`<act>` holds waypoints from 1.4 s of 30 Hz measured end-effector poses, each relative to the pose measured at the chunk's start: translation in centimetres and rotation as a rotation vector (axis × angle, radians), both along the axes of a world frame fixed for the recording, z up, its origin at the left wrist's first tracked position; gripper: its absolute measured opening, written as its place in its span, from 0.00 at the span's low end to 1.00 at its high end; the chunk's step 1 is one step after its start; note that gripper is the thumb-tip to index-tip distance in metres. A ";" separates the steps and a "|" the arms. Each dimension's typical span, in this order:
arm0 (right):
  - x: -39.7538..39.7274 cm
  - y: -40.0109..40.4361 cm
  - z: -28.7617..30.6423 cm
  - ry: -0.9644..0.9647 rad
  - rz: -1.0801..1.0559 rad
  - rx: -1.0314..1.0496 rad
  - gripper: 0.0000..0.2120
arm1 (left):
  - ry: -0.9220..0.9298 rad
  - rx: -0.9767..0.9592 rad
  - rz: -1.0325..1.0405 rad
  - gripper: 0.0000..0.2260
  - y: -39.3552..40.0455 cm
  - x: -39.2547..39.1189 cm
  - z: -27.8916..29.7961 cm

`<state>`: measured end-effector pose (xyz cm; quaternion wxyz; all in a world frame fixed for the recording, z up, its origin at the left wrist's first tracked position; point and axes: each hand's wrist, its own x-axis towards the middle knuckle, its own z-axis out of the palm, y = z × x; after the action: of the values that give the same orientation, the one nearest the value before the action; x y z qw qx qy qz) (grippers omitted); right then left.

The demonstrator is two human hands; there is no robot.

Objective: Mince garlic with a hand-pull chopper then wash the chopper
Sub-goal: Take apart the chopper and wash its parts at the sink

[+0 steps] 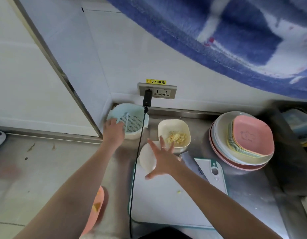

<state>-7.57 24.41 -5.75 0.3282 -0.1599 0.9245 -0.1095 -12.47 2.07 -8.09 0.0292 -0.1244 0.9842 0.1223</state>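
The minced garlic, a pale yellow heap, is seen in a cream square plastic bowl just above the centre of the frame. No pull-cord chopper can be identified with certainty. A round white plastic piece, possibly the chopper's lid or cup, lies just below and left of that bowl, on the upper left corner of a white plastic cutting board with a teal rim.

The right hand is spread wide, fingers straight, directly over the right edge of the round white piece; whether it is touched cannot be told. 1 ring is worn on a finger. The left hand is laid on the near rim of a light blue plastic colander nested in a cream basin in the left centre; a curled grip cannot be told.

The round piece is judged to lie under the right hand, well apart from the left, so the right hand is nearer for lifting it. No long axis is offered by its round form.

A black cable runs down between the 2 hands across the steel surface.
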 end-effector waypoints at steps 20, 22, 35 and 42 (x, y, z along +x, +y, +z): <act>-4.1 -0.6 8.1 0.101 -0.281 -0.509 0.55 | -0.508 0.034 -0.072 0.23 2.8 -1.7 2.5; -4.9 -1.6 7.9 0.076 -0.312 -0.541 0.55 | -0.480 0.009 -0.087 0.20 2.8 -1.5 3.0; -10.3 -10.0 6.8 0.100 -0.264 -0.547 0.57 | -0.184 -0.086 0.034 0.25 -1.5 -1.2 2.7; -10.5 -12.7 5.0 0.200 -0.033 -0.198 0.59 | -0.072 0.182 0.030 0.21 -3.8 -0.8 1.4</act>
<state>-18.05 11.75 -0.76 0.2151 -0.1862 0.9399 -0.1890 -13.28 -1.69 -6.70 0.0740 -0.1401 0.9654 0.2069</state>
